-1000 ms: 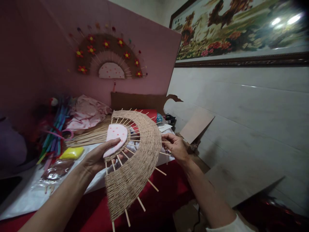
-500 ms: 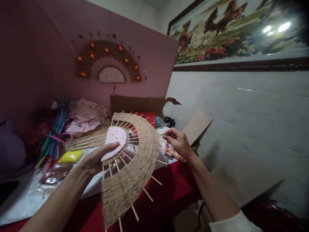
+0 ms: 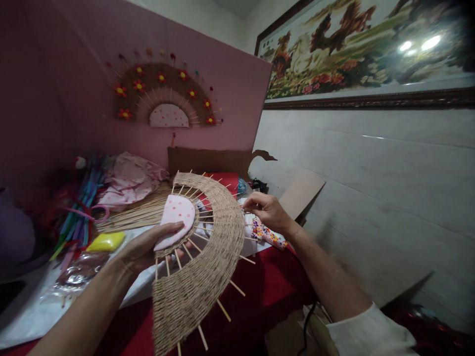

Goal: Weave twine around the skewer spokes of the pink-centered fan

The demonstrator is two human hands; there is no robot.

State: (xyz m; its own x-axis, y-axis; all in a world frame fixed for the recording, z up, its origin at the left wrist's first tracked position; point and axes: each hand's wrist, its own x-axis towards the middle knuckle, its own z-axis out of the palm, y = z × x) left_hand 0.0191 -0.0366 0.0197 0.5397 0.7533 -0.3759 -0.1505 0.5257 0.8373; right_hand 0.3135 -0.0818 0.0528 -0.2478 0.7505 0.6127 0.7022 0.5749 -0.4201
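Note:
My left hand (image 3: 148,247) grips a half-round woven twine fan (image 3: 218,237) by its padded centre, with the thumb on top and the fingers beneath. Pink spotted cloth (image 3: 178,212) covers that centre. Thin wooden sticks (image 3: 224,310) radiate through the twine band and poke out past its outer edge. At the fan's right edge, my right hand (image 3: 269,210) is closed in a pinch at the end of one stick; the fingertips partly hide it. The fan is held tilted above the table.
A finished-looking fan with red flowers (image 3: 161,77) hangs on the pink board. Pipe cleaners (image 3: 79,207), crumpled spotted cloth (image 3: 129,180), a bundle of thin sticks (image 3: 129,215), a yellow packet (image 3: 106,242) and flowered fabric (image 3: 269,235) lie around on the table. A tiled wall (image 3: 363,193) stands at right.
My right hand has moved slightly left, closer to the fan's outer edge. The fan has shifted and tilted a little in my left hand, which keeps its grip.

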